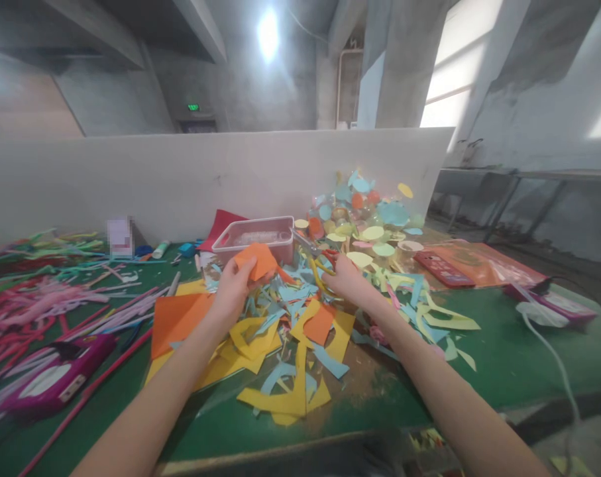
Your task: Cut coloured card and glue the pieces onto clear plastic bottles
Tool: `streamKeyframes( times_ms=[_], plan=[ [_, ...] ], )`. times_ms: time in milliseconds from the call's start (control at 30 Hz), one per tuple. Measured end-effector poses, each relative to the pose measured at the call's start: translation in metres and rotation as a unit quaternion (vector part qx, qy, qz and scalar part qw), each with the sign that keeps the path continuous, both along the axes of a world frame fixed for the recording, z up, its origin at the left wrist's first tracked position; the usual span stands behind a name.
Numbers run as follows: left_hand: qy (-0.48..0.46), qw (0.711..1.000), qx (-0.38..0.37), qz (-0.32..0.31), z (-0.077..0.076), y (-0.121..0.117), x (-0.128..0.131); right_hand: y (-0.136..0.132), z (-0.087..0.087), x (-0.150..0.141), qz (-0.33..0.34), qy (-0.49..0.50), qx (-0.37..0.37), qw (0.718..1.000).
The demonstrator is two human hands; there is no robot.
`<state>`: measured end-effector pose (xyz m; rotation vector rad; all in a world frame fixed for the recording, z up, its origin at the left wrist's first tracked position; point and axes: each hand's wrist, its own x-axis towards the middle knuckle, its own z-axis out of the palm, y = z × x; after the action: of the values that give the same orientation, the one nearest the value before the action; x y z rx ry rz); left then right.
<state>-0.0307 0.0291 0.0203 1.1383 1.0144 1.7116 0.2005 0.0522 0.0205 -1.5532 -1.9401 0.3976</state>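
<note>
My left hand (pixel 233 289) pinches a piece of orange paper (pixel 258 260), held up in front of a pink plastic basket (pixel 280 250). To its right, my right hand (pixel 348 281) is wrapped round the handles of a pair of scissors (pixel 321 270), yellow and red-orange at the grips. The blades point up and left, toward the basket's right end, apart from the orange paper. Beneath both hands lie blue paper scraps (pixel 296 291) and yellow offcuts (pixel 300 391). Sheets of orange paper (pixel 181 321) rest on yellow ones beside my left forearm.
Cut paper circles (pixel 372 233) are heaped at the back right, before a white board (pixel 260 172). A red flat case (pixel 444 268) lies farther right. Pink pipe cleaners (pixel 56 298) and a purple device (pixel 61 374) are at left; another purple device (pixel 561 308) with a cable is at right.
</note>
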Motion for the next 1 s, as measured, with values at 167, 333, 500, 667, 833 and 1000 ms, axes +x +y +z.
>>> streamKeyframes(
  times_ms=[167, 333, 500, 667, 833, 1000],
  plan=[
    [-0.001, 0.999, 0.004, 0.05, 0.0, 0.001, 0.001, -0.006, 0.006, -0.005, 0.005, 0.121, -0.011, 0.993],
    [0.012, 0.997, 0.0, 0.073, 0.0, 0.003, -0.001, -0.031, 0.025, -0.009, 0.078, 0.243, -0.121, 0.959],
    [-0.017, 0.997, 0.024, 0.078, 0.0, 0.005, -0.001, -0.048, 0.032, -0.01, 0.15, 0.173, -0.197, 0.953],
    [-0.056, 0.995, 0.042, 0.074, 0.002, 0.003, 0.001, -0.04, 0.019, -0.02, 0.194, 0.127, -0.17, 0.958],
    [-0.071, 0.994, 0.055, 0.064, 0.006, 0.001, 0.002, -0.04, 0.016, -0.023, 0.26, 0.115, -0.164, 0.944],
    [-0.081, 0.994, 0.063, 0.044, 0.007, 0.001, 0.003, -0.04, 0.012, -0.025, 0.303, 0.098, -0.136, 0.938]
  ],
)
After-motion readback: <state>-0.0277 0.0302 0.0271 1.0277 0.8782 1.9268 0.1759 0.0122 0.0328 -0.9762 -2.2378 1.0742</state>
